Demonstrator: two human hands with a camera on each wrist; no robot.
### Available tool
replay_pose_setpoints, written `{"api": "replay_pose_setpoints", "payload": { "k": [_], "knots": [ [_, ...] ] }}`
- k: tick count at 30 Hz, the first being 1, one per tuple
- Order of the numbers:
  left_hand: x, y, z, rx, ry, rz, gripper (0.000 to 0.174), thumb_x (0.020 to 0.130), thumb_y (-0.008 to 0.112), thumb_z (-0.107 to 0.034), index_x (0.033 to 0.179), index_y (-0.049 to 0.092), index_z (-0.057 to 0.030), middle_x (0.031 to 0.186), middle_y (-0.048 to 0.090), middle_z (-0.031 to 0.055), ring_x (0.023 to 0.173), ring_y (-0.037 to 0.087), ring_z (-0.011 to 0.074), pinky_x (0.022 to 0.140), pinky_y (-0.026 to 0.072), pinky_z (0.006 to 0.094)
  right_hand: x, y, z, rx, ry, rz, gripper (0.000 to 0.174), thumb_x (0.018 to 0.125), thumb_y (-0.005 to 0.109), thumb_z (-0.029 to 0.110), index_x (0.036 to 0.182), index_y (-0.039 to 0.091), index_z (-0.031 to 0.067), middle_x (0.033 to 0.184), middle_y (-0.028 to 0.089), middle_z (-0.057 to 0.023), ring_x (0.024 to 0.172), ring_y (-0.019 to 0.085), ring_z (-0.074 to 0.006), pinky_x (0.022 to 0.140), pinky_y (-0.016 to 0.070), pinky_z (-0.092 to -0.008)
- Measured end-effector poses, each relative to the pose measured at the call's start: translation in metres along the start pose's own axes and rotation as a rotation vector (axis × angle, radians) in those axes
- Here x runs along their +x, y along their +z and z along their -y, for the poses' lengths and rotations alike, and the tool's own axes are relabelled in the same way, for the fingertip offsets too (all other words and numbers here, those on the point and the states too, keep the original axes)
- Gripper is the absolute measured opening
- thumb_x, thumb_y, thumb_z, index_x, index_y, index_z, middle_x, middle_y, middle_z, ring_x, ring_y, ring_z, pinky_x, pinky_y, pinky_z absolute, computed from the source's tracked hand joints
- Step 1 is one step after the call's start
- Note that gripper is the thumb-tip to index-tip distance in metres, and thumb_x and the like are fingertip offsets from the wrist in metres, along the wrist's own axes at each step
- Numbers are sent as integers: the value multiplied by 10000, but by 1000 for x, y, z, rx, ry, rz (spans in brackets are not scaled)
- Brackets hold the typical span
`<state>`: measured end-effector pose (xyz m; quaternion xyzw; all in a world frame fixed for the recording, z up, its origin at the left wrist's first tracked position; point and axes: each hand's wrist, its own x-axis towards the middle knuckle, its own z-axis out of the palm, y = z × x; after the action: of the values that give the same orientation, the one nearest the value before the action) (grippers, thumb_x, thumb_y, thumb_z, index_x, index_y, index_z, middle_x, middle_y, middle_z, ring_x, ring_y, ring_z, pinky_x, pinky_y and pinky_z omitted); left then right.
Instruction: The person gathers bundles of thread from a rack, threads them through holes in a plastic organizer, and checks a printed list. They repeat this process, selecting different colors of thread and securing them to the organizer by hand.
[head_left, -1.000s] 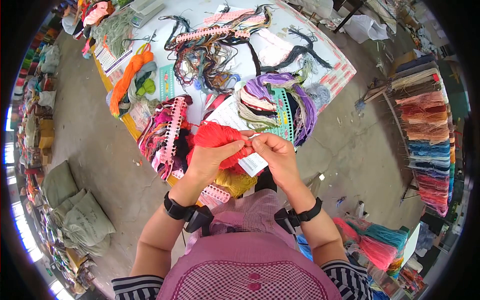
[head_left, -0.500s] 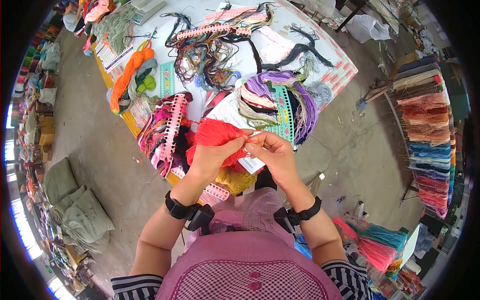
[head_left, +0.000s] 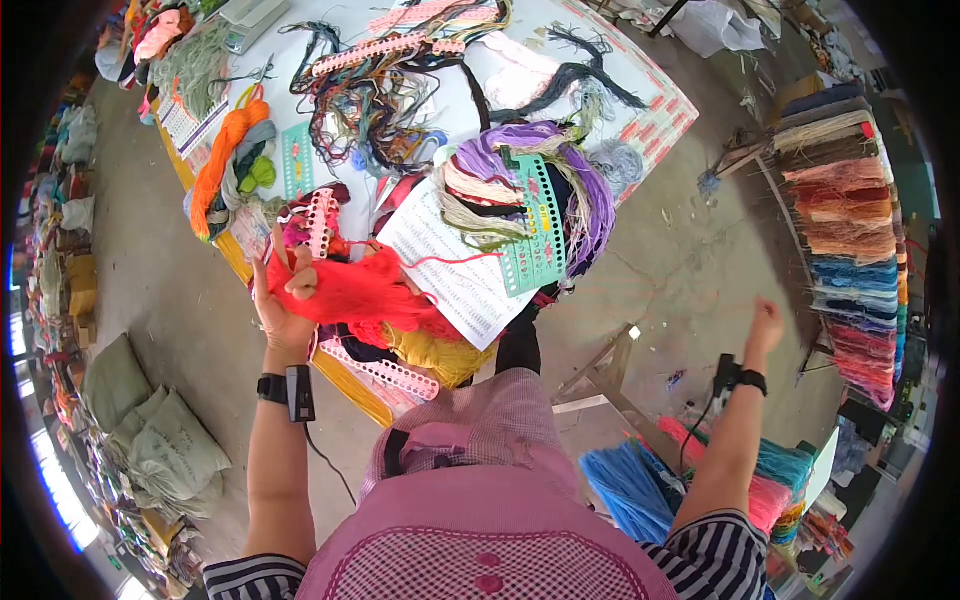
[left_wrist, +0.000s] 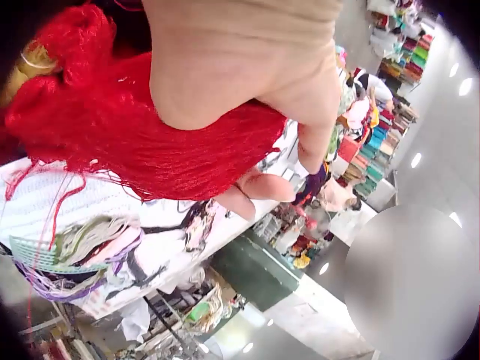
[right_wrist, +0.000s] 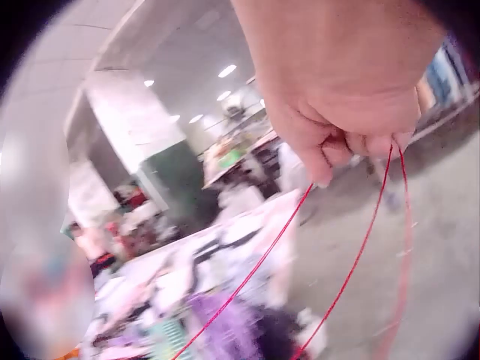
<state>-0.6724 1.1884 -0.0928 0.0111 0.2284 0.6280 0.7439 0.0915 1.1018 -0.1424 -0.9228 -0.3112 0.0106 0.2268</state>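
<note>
My left hand (head_left: 285, 305) holds a red yarn skein (head_left: 365, 285) over the table's near left part, with fingertips showing at the skein's left end. In the left wrist view the hand (left_wrist: 247, 67) lies across the red skein (left_wrist: 150, 142), with fingers emerging beyond it. Far out to the right, past the table, is my right hand (head_left: 766, 328). In the right wrist view its fingers (right_wrist: 352, 146) are curled and pinch thin red threads (right_wrist: 351, 274), which run down toward the table. A loose red strand crosses the printed paper sheet (head_left: 450, 275).
A green holed card (head_left: 535, 225) with purple and cream threads lies right of the paper. Yellow yarn (head_left: 435, 355) and a pink holed card (head_left: 385, 372) sit at the near edge. Hanging yarn (head_left: 850, 240) stands at right; blue yarn (head_left: 632, 490) is below my right forearm.
My hands have parted from close together: the left moved left with the skein, the right swung far right with thread. The red skein is now stretched longer, and more paper shows.
</note>
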Motion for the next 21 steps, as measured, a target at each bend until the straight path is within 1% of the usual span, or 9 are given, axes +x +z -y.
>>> {"api": "replay_pose_setpoints", "payload": {
  "k": [2,4,6,7,9,12,14,18,21],
  "knots": [
    [7,4,16,9,-23,30,525,971,511,-303,1432,373,-92,867,461,-10,608,389,49,520,357,164,21,3,-8,-38,85,-71,206,835,681,238,931,675,56,863,688,-56,780,618,-164,748,506,-326],
    [23,-2,47,442,-228,14,360,955,540,-275,1261,561,-87,861,524,18,616,401,64,509,357,193,35,36,-2,864,-141,-110,192,839,657,170,973,652,33,832,647,-43,731,590,-125,694,492,-295],
    [45,-10,100,609,-452,-133,286,938,567,-253,1156,623,-76,805,528,9,591,418,72,485,357,218,-15,67,63,719,-147,107,167,869,616,146,987,635,29,899,640,-57,823,598,-152,738,501,-301],
    [52,-2,128,662,-485,-104,277,936,569,-243,1136,628,-62,768,529,4,588,438,80,488,372,226,-39,117,74,1188,-28,144,164,898,583,132,1012,627,22,978,637,-71,912,594,-164,802,501,-310],
    [66,6,181,721,-531,-177,242,919,598,-225,1080,643,-51,753,554,4,591,474,88,496,388,235,-129,144,141,1291,-3,571,214,964,486,142,1064,610,-1,1066,624,-86,987,588,-188,900,463,-330],
    [85,-7,237,748,-609,-439,251,902,630,-215,1087,642,-46,875,639,52,642,537,100,519,412,238,-233,170,217,619,-596,690,161,903,572,76,1062,598,84,977,660,-138,900,636,-283,762,497,-357],
    [90,-19,242,682,-612,-387,258,914,614,-221,1099,586,-44,877,676,101,628,591,135,502,432,261,-253,179,232,647,-332,802,135,871,595,72,1004,614,57,895,663,-118,813,652,-300,698,507,-352],
    [91,-19,246,698,-570,-395,239,917,615,-224,1075,601,-45,822,663,73,608,582,123,493,425,251,-261,194,238,683,-297,826,95,841,613,58,933,633,50,842,657,-115,778,646,-309,664,512,-351],
    [90,-22,244,708,-532,-337,223,912,630,-231,1037,624,-47,790,646,49,598,575,110,480,419,246,-264,194,241,596,-652,612,92,807,652,64,896,647,43,841,653,-125,778,653,-285,670,512,-333]
  ]
}}
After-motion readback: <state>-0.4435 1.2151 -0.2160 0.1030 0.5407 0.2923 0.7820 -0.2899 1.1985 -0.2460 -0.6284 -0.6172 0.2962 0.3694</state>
